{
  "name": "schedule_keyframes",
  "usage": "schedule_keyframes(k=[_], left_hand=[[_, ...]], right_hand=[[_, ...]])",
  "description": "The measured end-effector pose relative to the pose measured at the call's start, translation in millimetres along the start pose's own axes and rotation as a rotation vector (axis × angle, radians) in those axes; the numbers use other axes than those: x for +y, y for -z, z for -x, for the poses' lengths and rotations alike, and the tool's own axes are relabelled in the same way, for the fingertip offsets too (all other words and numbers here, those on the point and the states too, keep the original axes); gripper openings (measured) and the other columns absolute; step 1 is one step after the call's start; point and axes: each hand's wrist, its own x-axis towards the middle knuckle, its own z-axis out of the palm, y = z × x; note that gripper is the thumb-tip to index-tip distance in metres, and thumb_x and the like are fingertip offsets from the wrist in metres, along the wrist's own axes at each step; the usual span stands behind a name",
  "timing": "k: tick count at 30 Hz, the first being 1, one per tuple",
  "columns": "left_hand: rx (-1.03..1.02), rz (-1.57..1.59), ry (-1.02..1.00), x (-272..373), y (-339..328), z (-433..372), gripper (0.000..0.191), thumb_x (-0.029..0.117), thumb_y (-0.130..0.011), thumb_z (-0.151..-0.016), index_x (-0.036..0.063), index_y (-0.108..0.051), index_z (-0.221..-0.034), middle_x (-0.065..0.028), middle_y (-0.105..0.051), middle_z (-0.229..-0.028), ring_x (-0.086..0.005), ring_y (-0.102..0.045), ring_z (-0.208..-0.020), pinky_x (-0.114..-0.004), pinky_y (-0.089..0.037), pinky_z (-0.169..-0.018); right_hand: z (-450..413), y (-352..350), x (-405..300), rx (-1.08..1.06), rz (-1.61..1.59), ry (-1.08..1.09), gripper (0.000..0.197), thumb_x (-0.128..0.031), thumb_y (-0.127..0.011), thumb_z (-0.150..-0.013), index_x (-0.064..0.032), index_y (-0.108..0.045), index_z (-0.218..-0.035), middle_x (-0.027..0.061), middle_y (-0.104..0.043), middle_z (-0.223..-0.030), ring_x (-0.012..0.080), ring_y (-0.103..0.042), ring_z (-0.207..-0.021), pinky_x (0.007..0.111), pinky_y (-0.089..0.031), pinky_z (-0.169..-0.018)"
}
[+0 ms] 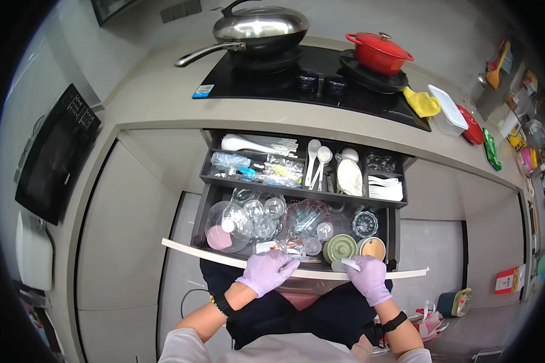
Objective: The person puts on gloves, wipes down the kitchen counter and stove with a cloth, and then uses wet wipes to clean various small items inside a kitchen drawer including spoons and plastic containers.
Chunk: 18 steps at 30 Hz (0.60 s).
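Observation:
My left hand, in a thin lilac glove, rests at the front edge of the lower drawer, beside some small packets. My right hand, gloved alike, is closed on a small white plastic utensil above the same edge. Just behind it sit a round green lid and a jar with a wooden lid. Farther left in the drawer lie a clear lid with a white knob, several glass cups and a fluted glass bowl. Whether my left fingers hold anything is unclear.
The upper drawer tray holds white spoons and wrapped items. Above, the cooktop carries a lidded wok and a red pot. A yellow cloth and a plastic container lie right; a microwave stands left.

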Motion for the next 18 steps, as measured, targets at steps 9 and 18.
schedule_keyframes(k=[9,18], left_hand=[[-0.201,-0.041,-0.006,-12.8,11.1,-4.4,0.042,0.051,-0.051,-0.086,0.015,-0.072,-0.086,-0.0105,-0.068,-0.084,-0.0303,-0.065,-0.078,-0.04,-0.052,-0.069],[0.209,0.365,0.159,-61.3,138.4,-132.2,0.032,0.025,-0.055,-0.092,0.0055,-0.062,-0.115,-0.0146,-0.067,-0.104,-0.0217,-0.064,-0.096,-0.03,-0.048,-0.085]], right_hand=[[3.4,0.8,-2.7,-0.046,0.0,0.012,0.02,-0.029,-0.066,-0.076,-0.0115,-0.064,-0.067,0.0123,-0.06,-0.063,0.0319,-0.061,-0.058,0.042,-0.048,-0.053],[-27.9,37.9,1.4,0.003,-0.857,-0.472,0.025,-0.022,-0.055,-0.094,0.001,-0.065,-0.095,0.0018,-0.06,-0.072,0.01,-0.054,-0.063,0.025,-0.044,-0.057]])
